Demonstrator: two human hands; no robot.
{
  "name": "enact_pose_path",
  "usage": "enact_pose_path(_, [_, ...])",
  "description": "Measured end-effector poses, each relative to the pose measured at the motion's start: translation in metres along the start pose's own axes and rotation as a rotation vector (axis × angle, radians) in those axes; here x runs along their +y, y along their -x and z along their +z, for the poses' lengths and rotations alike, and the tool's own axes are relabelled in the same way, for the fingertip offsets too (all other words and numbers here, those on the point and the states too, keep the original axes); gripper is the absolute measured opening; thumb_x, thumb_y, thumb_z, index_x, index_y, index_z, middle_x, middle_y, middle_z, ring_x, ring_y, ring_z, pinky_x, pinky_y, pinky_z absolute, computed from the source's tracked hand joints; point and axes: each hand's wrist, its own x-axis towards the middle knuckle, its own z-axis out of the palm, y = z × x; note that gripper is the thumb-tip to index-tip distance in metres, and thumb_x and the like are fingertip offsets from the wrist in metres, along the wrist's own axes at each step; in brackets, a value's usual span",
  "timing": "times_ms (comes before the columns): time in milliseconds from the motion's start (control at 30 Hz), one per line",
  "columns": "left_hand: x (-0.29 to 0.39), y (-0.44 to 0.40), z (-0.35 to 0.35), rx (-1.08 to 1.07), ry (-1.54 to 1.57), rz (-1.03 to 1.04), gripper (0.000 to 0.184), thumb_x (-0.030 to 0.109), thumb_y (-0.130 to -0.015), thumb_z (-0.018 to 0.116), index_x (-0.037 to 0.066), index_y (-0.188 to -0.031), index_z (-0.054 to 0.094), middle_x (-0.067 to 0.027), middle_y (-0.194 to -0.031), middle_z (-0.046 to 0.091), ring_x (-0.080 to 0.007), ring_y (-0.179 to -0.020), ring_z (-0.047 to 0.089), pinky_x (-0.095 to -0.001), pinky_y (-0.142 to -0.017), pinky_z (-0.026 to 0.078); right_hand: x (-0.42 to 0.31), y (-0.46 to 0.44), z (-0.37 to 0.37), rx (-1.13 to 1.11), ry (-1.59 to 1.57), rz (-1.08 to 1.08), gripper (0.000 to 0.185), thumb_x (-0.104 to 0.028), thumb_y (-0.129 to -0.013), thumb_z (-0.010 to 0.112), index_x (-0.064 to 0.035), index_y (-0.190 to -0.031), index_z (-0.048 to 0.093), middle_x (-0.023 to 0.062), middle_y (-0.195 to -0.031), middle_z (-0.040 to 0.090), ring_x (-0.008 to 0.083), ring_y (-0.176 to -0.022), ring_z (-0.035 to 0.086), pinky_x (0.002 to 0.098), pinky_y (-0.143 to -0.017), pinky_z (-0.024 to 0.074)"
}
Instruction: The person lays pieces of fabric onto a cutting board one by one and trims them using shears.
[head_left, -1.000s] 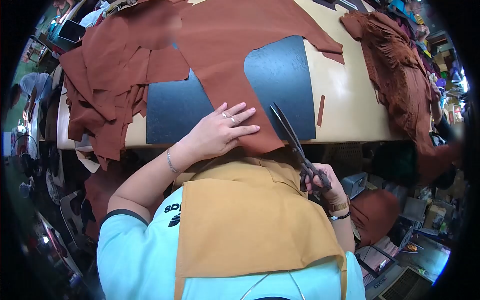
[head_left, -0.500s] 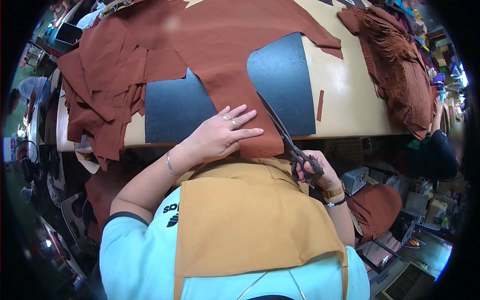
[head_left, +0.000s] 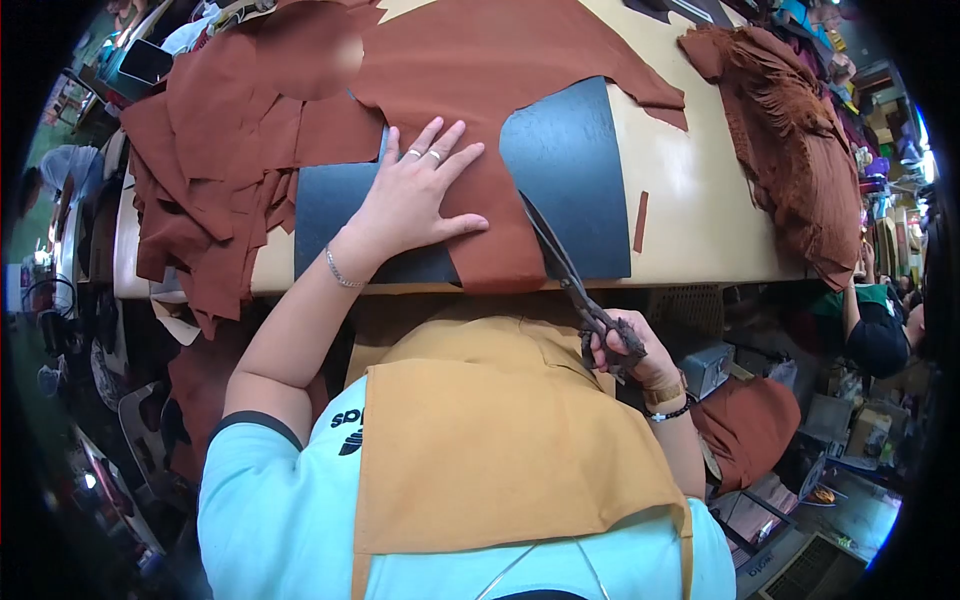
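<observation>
My left hand [head_left: 420,190] lies flat with spread fingers on a strip of reddish-brown leather [head_left: 495,245]. The strip runs down from a large sheet of the same leather and crosses a black cutting board [head_left: 565,165]. In my right hand [head_left: 640,350] are large dark scissors [head_left: 560,255], my fingers wrapped round their handles. The blades point up and away, along the strip's right edge. Whether they touch the leather I cannot tell.
Stacked leather pieces [head_left: 210,170] lie on the table's left side. A frayed leather pile [head_left: 790,150] sits at the right, and a thin leather scrap [head_left: 641,222] lies near the board. Another person [head_left: 880,325] is at the far right.
My left hand has slid up and to the left over the leather, fingers spread wider. The strip's lower end has shifted left and up, apart from the scissors' handles. My right hand has barely moved.
</observation>
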Motion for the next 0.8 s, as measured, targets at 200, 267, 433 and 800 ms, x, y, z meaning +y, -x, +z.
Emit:
enact_pose_path(200, [0.004,0.006,0.01,-0.044,-0.01,-0.079,0.091,0.073,-0.074,0.059,0.016,-0.143,0.042,-0.0142,-0.151,0.035,-0.0363,-0.14,0.029,-0.068,-0.108,0.017,-0.001,-0.015,0.002,0.0,0.018,-0.018,0.029,-0.03,-0.085,0.073,-0.0038,-0.085,0.06,0.0013,-0.066,0.061,0.0089,-0.058,0.058,0.0216,-0.057,0.0483])
enact_pose_path(267, [0.004,0.007,0.013,-0.017,-0.015,-0.079,0.092,0.075,-0.074,0.058,0.015,-0.142,0.043,-0.0161,-0.15,0.036,-0.0368,-0.14,0.03,-0.0695,-0.107,0.018,-0.002,-0.016,0.003,0.014,0.016,-0.016,0.028,-0.029,-0.085,0.073,-0.0044,-0.084,0.06,0.0013,-0.066,0.061,0.0084,-0.058,0.058,0.0212,-0.056,0.0471])
enact_pose_path(433, [0.002,0.008,0.012,-0.025,-0.024,-0.107,0.099,0.078,-0.072,0.058,0.012,-0.144,0.041,-0.0181,-0.151,0.032,-0.0371,-0.141,0.028,-0.07,-0.107,0.017,-0.013,-0.005,-0.001,0.036,0.123,0.044,0.025,-0.027,-0.085,0.073,-0.0065,-0.081,0.059,0.0007,-0.065,0.06,0.0076,-0.057,0.057,0.021,-0.053,0.0436])
enact_pose_path(800, [0.008,0.011,0.011,-0.069,-0.036,-0.145,0.107,0.08,-0.069,0.057,0.009,-0.147,0.036,-0.0196,-0.154,0.027,-0.0385,-0.142,0.024,-0.0716,-0.107,0.014,-0.014,-0.012,-0.002,0.0,0.102,0.044,0.021,-0.023,-0.087,0.07,-0.0041,-0.084,0.06,0.0014,-0.066,0.06,0.0086,-0.058,0.057,0.0214,-0.055,0.0447])
